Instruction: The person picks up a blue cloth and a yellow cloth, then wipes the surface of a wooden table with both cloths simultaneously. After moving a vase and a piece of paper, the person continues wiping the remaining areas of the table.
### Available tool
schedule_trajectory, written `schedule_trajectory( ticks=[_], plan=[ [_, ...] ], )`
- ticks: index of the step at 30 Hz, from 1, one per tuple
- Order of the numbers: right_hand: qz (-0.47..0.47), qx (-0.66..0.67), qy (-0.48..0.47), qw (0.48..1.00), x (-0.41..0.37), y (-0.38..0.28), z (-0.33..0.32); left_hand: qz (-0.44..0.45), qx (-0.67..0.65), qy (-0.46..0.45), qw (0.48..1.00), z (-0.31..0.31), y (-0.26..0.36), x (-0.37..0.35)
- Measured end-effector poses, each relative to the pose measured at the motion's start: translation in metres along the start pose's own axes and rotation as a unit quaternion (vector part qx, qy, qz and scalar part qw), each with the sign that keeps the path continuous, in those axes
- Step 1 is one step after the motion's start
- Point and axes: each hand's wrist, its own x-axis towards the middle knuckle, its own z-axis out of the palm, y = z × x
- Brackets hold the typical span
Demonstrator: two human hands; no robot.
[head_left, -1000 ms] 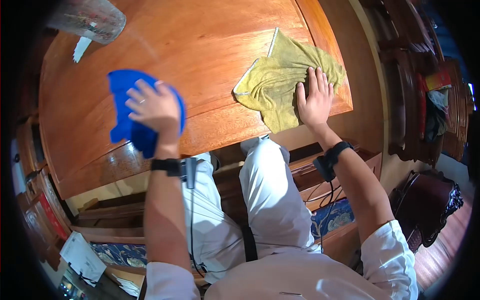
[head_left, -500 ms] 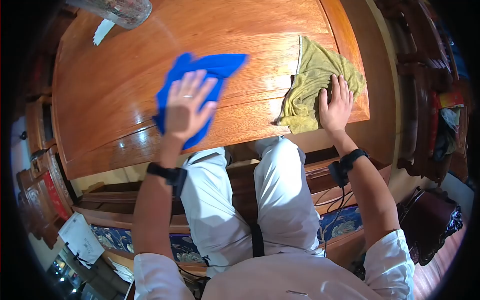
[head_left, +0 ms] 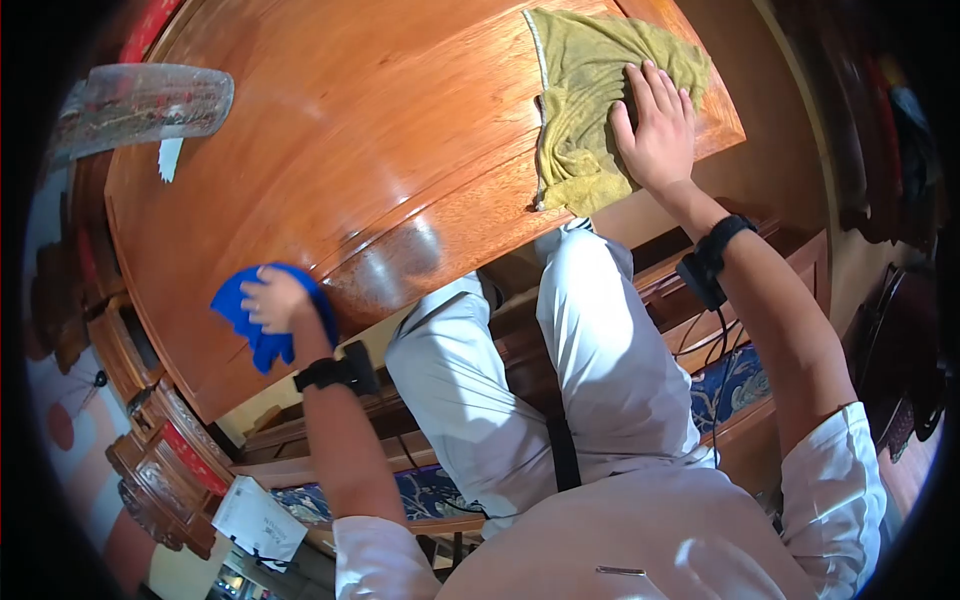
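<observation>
A blue cloth (head_left: 240, 318) lies bunched on the wooden table (head_left: 330, 130), close to its left front corner. My left hand (head_left: 274, 298) presses on it from above, with fingers apart and slightly blurred. At the right end of the table a yellow-green cloth (head_left: 580, 100) is spread out, wrinkled, its lower part at the front edge. My right hand (head_left: 661, 125) rests flat on that cloth with its fingers stretched out. Neither hand has its fingers wrapped round a cloth.
A clear ribbed container (head_left: 160, 100) stands at the table's far left, with a white paper piece (head_left: 170, 158) beside it. Carved wooden furniture (head_left: 165, 470) and a white bag (head_left: 258, 520) are at the lower left. My legs are under the front edge.
My left hand has moved with the blue cloth left and toward the front corner. The view has shifted and turned; my right hand remains flat on the yellow-green cloth.
</observation>
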Motion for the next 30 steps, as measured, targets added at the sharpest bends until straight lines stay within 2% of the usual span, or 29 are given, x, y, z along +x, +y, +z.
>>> schedule_trajectory(
  ticks=[2, 4, 6, 9, 12, 15, 16, 18, 20, 22, 24, 30],
  plan=[
    [0.000, 0.001, 0.000, 1.000, -0.002, 0.002, 0.000, 0.155, -0.020, 0.059, 0.986, -0.006, 0.033, -0.062],
    [-0.003, -0.001, -0.003, 1.000, -0.001, 0.002, 0.000, 0.311, -0.047, 0.064, 0.947, -0.026, 0.063, -0.121],
    [-0.001, 0.004, -0.003, 1.000, 0.001, 0.002, 0.001, 0.415, -0.111, 0.035, 0.902, -0.048, 0.086, -0.178],
    [0.009, 0.004, -0.011, 1.000, -0.001, 0.003, -0.001, 0.494, -0.168, 0.004, 0.853, -0.067, 0.099, -0.242],
    [0.012, 0.002, -0.013, 1.000, 0.000, 0.002, -0.001, 0.561, -0.192, -0.045, 0.804, -0.072, 0.088, -0.250],
    [0.010, 0.004, -0.012, 1.000, -0.001, 0.003, 0.000, 0.674, -0.187, -0.117, 0.705, -0.075, 0.061, -0.212],
    [0.003, 0.004, -0.006, 1.000, -0.001, 0.005, 0.001, 0.717, -0.245, -0.096, 0.645, -0.065, 0.045, -0.191],
    [-0.002, 0.004, -0.004, 1.000, -0.001, 0.004, 0.002, 0.728, -0.178, -0.130, 0.649, -0.067, 0.024, -0.151],
    [-0.005, 0.002, 0.008, 1.000, -0.001, 0.003, 0.001, 0.712, -0.169, -0.098, 0.675, -0.063, 0.000, -0.114],
    [-0.008, 0.004, 0.011, 1.000, -0.001, 0.003, 0.001, 0.646, -0.132, -0.084, 0.747, -0.054, -0.018, -0.087],
    [-0.005, 0.008, 0.006, 1.000, -0.001, 0.004, 0.001, 0.590, -0.154, -0.064, 0.790, -0.044, -0.026, -0.078],
    [-0.008, 0.017, 0.003, 1.000, 0.001, 0.002, -0.001, 0.599, -0.174, -0.033, 0.781, -0.049, -0.024, -0.082]
  ],
)
